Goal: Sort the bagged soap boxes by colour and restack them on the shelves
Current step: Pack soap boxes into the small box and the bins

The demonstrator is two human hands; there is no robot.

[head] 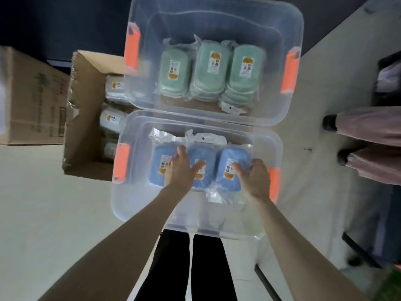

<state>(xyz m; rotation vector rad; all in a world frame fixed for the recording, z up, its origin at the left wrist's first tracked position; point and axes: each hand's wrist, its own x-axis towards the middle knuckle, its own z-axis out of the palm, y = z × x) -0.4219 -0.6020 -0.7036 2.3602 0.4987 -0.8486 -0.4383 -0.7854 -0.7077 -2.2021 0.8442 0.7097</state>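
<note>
From the head camera, looking steeply down, the left hand (181, 170) lies spread and flat, fingers apart, on top of the blue soap boxes (201, 153). It covers the seam between the left and middle stacks and grips nothing. The right hand (253, 177) is just beside it, thumb on the label and fingers curled round the outer edge of the rightmost blue box (227, 157). All three blue stacks sit under the hands in the near clear bin (138, 209). Beyond the fingertips, the far clear bin (217, 18) holds three stacks of green soap boxes (208, 68). Left of the left hand an open cardboard carton (86, 118) shows pale boxes (112, 118) not yet sorted. The boxes are rounded rectangles of matte hard plastic, each in a thin glossy bag with a loose header flap and a paper sticker. They look light and stiff, but the film is probably slippery and lets the box slide inside it. My judgement is to pinch across the box's short sides through the bag, not by the flap, and lift a few at a time so a stack does not fan out. The bins are smooth and translucent, with orange latches (122, 162) on the sides.
</note>
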